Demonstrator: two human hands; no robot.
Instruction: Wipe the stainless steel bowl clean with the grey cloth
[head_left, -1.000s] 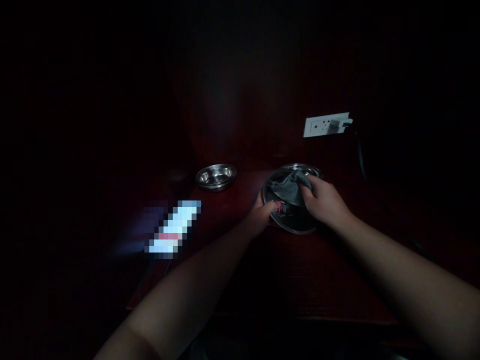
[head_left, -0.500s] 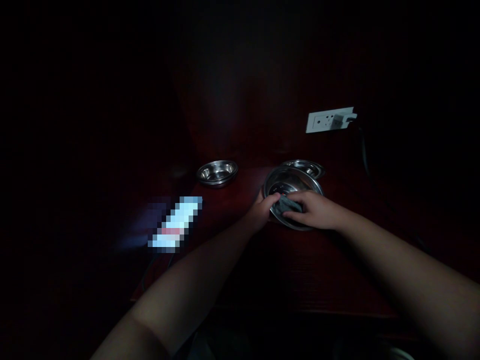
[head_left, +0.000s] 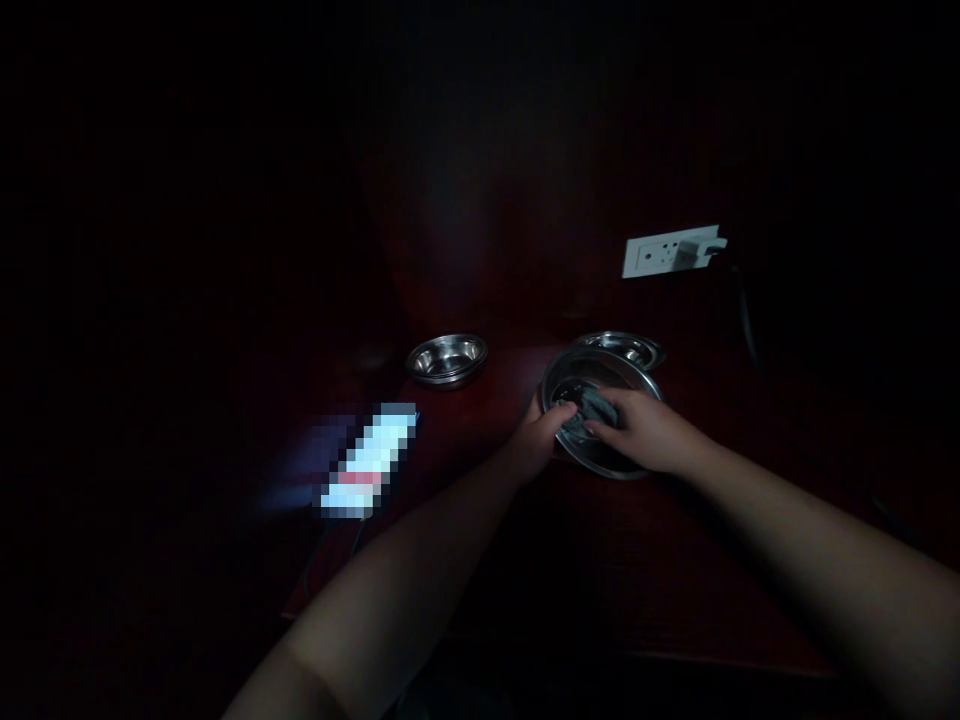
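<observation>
A shiny metal bowl is tilted toward me above the dark red table. My left hand grips its left rim, thumb over the inside and the other fingers hidden behind. Inside the bowl, my right hand is closed on a grey-green cloth that lies against the inner wall near my left thumb. Just behind stands another metal bowl or dish, partly covered by the held one. To the left, what looks like a small stack of metal bowls rests on the table.
A lit phone, its screen blurred out, stands at the left with a cable below it. On the back wall is a white socket plate with a plugged-in charger, its cord hanging at the right. The surroundings are very dark.
My right hand and the cloth have shifted slightly within the bowl, showing more cloth by my left thumb. The whole view has moved a little, so everything appears lower and farther right.
</observation>
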